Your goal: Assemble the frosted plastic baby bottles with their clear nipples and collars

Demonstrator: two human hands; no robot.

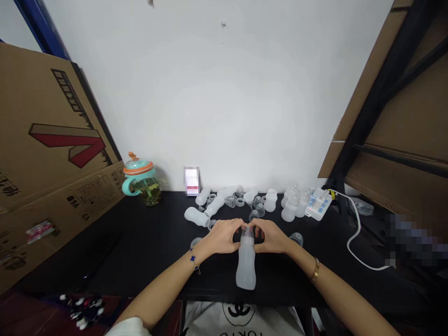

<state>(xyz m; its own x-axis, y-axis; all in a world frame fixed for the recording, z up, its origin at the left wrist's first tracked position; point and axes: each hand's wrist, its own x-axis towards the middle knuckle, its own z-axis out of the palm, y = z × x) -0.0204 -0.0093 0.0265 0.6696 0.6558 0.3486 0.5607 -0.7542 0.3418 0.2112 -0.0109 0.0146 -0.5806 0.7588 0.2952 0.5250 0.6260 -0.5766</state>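
A translucent white baby bottle [246, 263] stands upright near the front edge of the black table [147, 242]. My left hand [222, 236] and my right hand [271, 237] meet at its top, fingers curled and pinched around the clear nipple and ring [247, 231]. Both hands are closed on the bottle's top from either side. My left wrist carries a bracelet with a blue charm, my right a gold one.
Several more bottles [198, 216], clear caps and rings [257, 208] lie scattered behind my hands. A teal and orange cup [142, 184] stands at the back left. A white power strip [318, 204] with cable lies right. Cardboard boxes [52, 154] lean left; a shelf stands right.
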